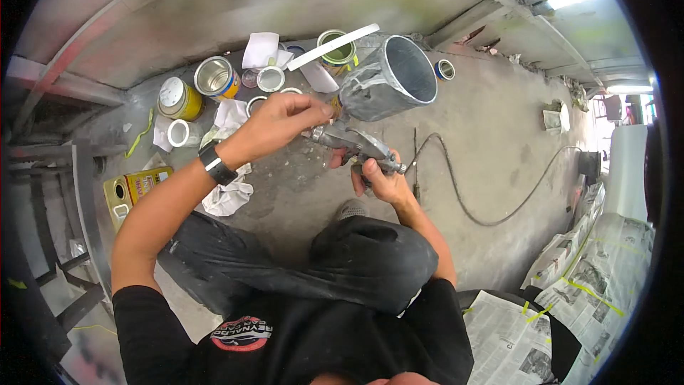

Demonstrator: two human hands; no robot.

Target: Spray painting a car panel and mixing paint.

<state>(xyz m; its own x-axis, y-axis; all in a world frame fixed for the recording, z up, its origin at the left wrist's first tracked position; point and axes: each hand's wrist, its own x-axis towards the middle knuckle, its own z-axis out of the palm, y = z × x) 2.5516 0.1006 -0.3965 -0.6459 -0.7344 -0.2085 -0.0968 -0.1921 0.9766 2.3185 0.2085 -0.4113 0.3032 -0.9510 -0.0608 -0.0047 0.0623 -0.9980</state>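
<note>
While crouching over concrete floor [491, 121]: right hand [381, 182] gripping spray gun [356, 146] handle, fingers wrapped; left hand [274, 125] fingers pinching fitting under metal cup [388, 78]; paint cans [214, 78] lying beyond.

The grip of the spray gun [360, 148] is covered by the right hand [381, 182], its front end at nine o'clock is hidden behind the left hand [274, 125], the contents of the tilted cup [388, 78] cannot be made out, and small items at one o'clock are too blurred to be told.
</note>
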